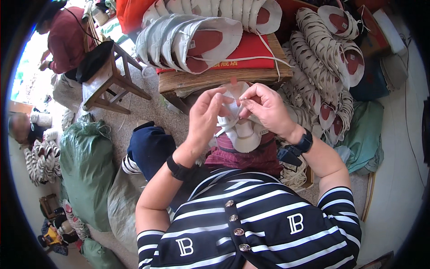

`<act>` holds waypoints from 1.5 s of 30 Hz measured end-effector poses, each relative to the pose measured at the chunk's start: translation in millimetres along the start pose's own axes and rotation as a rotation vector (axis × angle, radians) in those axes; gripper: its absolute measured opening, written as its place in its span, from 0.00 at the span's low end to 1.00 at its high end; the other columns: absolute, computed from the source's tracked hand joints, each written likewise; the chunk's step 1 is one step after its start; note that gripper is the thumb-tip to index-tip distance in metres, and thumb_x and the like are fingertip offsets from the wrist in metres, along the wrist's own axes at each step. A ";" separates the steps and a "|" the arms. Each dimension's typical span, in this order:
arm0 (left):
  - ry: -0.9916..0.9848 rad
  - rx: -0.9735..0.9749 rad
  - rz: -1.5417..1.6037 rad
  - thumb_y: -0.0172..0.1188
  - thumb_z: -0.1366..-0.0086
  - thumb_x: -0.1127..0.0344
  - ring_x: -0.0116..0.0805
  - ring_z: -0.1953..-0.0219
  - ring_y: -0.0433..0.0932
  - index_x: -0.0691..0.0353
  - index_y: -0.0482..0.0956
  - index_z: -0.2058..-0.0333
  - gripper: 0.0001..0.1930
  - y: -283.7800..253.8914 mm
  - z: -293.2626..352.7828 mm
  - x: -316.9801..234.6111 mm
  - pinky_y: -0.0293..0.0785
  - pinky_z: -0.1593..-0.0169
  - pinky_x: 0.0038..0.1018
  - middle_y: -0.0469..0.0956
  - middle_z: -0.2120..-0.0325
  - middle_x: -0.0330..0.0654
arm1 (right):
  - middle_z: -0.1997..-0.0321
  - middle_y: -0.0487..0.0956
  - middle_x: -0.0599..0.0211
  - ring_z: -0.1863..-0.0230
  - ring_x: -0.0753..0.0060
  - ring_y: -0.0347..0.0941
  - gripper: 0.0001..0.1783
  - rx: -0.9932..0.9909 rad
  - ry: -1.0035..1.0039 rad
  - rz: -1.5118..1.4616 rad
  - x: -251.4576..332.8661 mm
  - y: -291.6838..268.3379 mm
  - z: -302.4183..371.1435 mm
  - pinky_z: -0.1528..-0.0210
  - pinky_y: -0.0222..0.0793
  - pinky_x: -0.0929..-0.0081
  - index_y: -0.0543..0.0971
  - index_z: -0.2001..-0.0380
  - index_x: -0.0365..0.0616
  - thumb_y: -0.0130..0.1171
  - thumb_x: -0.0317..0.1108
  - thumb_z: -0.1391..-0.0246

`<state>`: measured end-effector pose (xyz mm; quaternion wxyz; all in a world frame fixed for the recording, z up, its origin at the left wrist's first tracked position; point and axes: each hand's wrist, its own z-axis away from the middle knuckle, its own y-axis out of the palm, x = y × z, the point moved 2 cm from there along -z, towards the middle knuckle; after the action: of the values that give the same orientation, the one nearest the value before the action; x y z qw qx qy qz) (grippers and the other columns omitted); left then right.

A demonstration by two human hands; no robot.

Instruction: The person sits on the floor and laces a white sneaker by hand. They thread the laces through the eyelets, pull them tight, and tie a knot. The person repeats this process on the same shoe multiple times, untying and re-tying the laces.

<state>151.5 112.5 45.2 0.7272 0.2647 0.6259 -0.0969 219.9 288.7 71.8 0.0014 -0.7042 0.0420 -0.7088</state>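
Note:
On my lap rests a white canvas shoe (247, 140), its heel toward me and its tongue pointing away. A white shoelace (221, 130) runs loosely across its opening. My right hand (267, 109) is above the shoe's right side, thumb and index finger pinched on the thin lace. Opposite it, my left hand (207, 113) has its fingers curled in toward the thumb beside the tongue. What lies between those left fingertips is too small to tell. Both hands are close together over the eyelet area.
Ahead stands a wooden bench (188, 81) bearing a red cloth and nested white shoes (183, 42) with red insoles. More stacked shoes (320, 49) rise at the right. Green sacks (85, 170) lie left, near a navy cloth bundle (151, 145). Another person (67, 38) sits beyond a wooden stool (112, 76).

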 end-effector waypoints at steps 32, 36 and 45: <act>-0.002 -0.088 0.218 0.50 0.23 0.56 0.15 0.76 0.61 0.61 0.79 0.66 0.17 -28.0 4.2 -42.4 0.60 0.69 0.18 0.66 0.80 0.26 | 0.68 0.73 0.59 0.70 0.53 0.75 0.16 -0.094 -0.330 1.033 -6.1 2.4 32.3 0.69 0.71 0.58 0.73 0.68 0.44 0.68 0.42 0.45; 0.090 -0.068 0.232 0.50 0.23 0.56 0.15 0.78 0.57 0.61 0.78 0.66 0.17 -16.8 -6.7 -76.8 0.60 0.69 0.18 0.61 0.82 0.24 | 0.71 0.72 0.61 0.73 0.55 0.74 0.14 -0.016 -0.372 1.133 -9.6 -0.6 26.9 0.71 0.70 0.60 0.73 0.69 0.43 0.67 0.38 0.46; -0.099 -0.006 0.309 0.49 0.22 0.59 0.17 0.76 0.60 0.62 0.77 0.64 0.14 -19.0 -0.1 -38.1 0.66 0.67 0.19 0.62 0.79 0.26 | 0.69 0.77 0.85 0.72 0.92 0.67 0.08 0.406 0.551 -0.132 -24.9 -45.8 28.2 0.70 0.60 0.89 0.81 0.63 0.45 0.65 0.37 0.40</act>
<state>134.9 89.3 76.8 0.7641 0.3504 0.5416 0.0052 250.9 334.2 49.9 0.0842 -0.4728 -0.1470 -0.8647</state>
